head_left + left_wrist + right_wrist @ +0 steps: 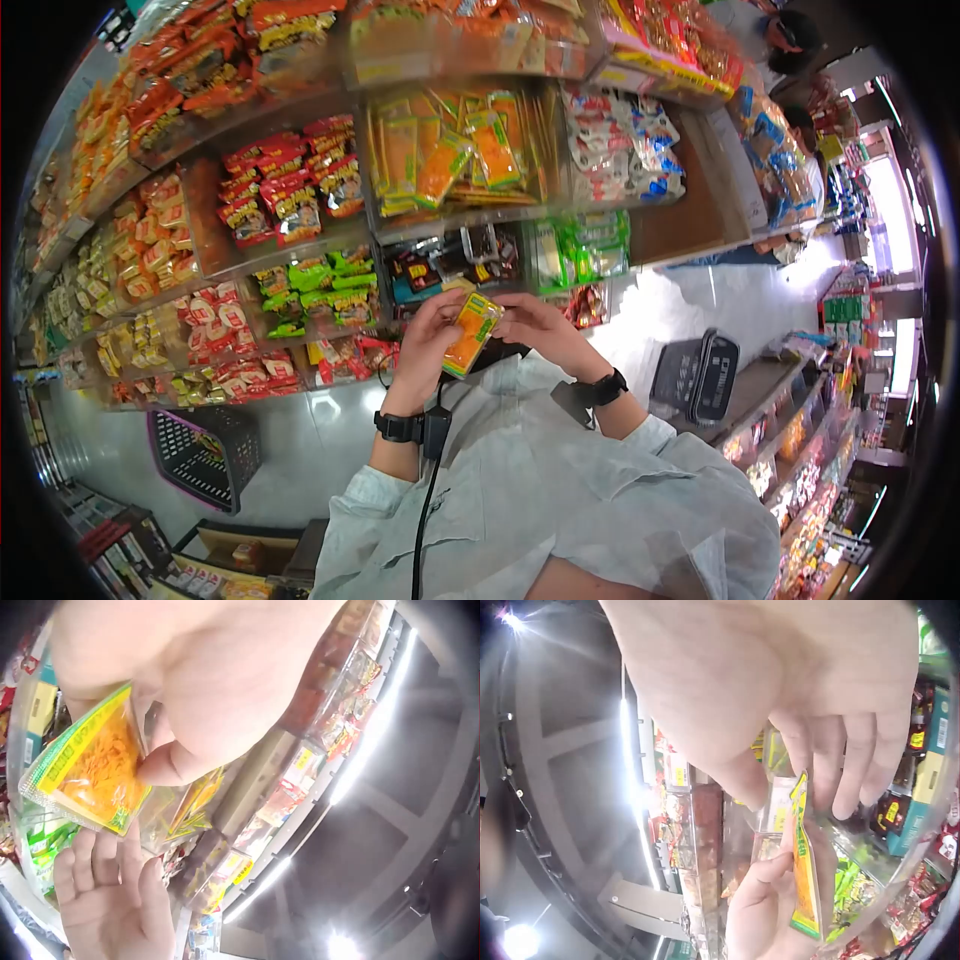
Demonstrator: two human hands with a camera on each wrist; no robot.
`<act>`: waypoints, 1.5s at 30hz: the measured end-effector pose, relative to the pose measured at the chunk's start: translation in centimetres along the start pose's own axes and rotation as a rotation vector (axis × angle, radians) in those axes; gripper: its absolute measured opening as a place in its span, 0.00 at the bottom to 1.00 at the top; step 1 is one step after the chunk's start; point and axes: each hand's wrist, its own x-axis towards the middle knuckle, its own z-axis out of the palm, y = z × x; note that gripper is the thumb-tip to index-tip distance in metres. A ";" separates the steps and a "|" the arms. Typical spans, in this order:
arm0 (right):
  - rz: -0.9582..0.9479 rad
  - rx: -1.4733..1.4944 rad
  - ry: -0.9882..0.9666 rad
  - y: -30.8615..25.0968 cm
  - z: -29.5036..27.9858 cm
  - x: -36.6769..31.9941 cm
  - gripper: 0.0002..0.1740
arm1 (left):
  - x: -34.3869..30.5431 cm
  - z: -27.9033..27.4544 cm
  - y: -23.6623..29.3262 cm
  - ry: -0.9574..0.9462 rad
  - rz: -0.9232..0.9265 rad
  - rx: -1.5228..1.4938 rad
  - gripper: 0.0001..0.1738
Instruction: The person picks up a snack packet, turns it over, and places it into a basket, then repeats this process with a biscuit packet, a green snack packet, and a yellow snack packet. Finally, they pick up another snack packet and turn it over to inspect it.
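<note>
A flat snack packet (470,338), clear with yellow and green edging and orange shreds inside, is in front of the body. My left hand (428,337) pinches it, the thumb lying across its front in the left wrist view. The right hand (545,328) is at the packet's other edge, fingers loosely extended and palm facing it. In the right wrist view the packet (805,874) appears nearly edge-on below the right fingertips (845,808). Similar orange packets (440,172) fill a shelf bin just beyond the hands.
Tiered bins of bagged snacks spread ahead and left, with red bags (290,195) and green bags (320,285) among them. A dark shopping basket (235,455) stands on the floor at left. Another black basket (715,378) is at right, near a lower snack shelf (790,440).
</note>
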 end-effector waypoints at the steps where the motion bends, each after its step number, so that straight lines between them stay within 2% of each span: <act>1: 0.022 0.002 0.045 0.7 0.2 -0.6 0.24 | -0.3 -0.1 -0.5 -0.022 -0.040 0.015 0.30; 3: 0.053 0.000 0.137 1.8 0.5 -1.5 0.24 | -0.6 0.2 -1.1 -0.076 -0.109 0.049 0.30; 7: 0.091 -0.084 0.243 3.5 0.4 -3.0 0.21 | -0.2 1.1 -1.9 -0.210 -0.135 0.141 0.22; 8: 0.052 -0.047 0.272 3.9 0.4 -3.3 0.17 | -0.1 1.3 -2.1 -0.232 -0.164 0.162 0.20; 10: 0.034 -0.032 0.325 3.7 0.4 -4.3 0.16 | 0.2 1.6 -2.4 -0.277 -0.214 0.210 0.15; 12: -0.041 0.004 0.377 4.1 0.1 -5.1 0.16 | 0.2 1.9 -2.7 -0.327 -0.214 0.352 0.10; 15: 0.005 0.037 0.509 3.4 -0.7 -6.5 0.15 | -0.8 3.9 -2.5 -0.316 -0.176 0.440 0.06; 21: -0.137 0.092 0.388 4.1 -3.0 -8.6 0.14 | -3.0 7.3 -4.7 -0.189 -0.060 0.503 0.11; 25: -0.140 0.031 0.295 5.0 -5.2 -10.8 0.12 | -5.4 10.6 -6.1 -0.119 -0.010 0.569 0.11; 28: -0.170 0.009 0.253 6.3 -6.9 -12.8 0.11 | -7.2 12.3 -8.8 -0.084 -0.030 0.584 0.10; 31: -0.161 0.092 0.255 7.2 -7.8 -14.9 0.11 | -9.0 15.2 -10.8 -0.027 -0.071 0.482 0.08; 34: -0.192 0.179 0.254 8.6 -9.4 -16.4 0.11 | -10.3 16.6 -11.9 -0.019 -0.186 0.497 0.08; 36: -0.205 0.236 0.228 8.7 -10.1 -17.6 0.10 | -10.6 16.8 -12.6 -0.013 -0.181 0.545 0.08; 39: -0.208 0.251 0.261 9.3 -10.6 -18.3 0.14 | -9.9 17.9 -12.7 -0.017 -0.153 0.624 0.08; 42: -0.110 0.345 0.291 10.2 -11.1 -18.3 0.20 | -9.0 18.3 -13.3 -0.052 -0.122 0.655 0.09; 45: -0.089 0.336 0.207 10.6 -10.6 -18.1 0.24 | -8.0 17.6 -13.9 -0.078 -0.141 0.642 0.08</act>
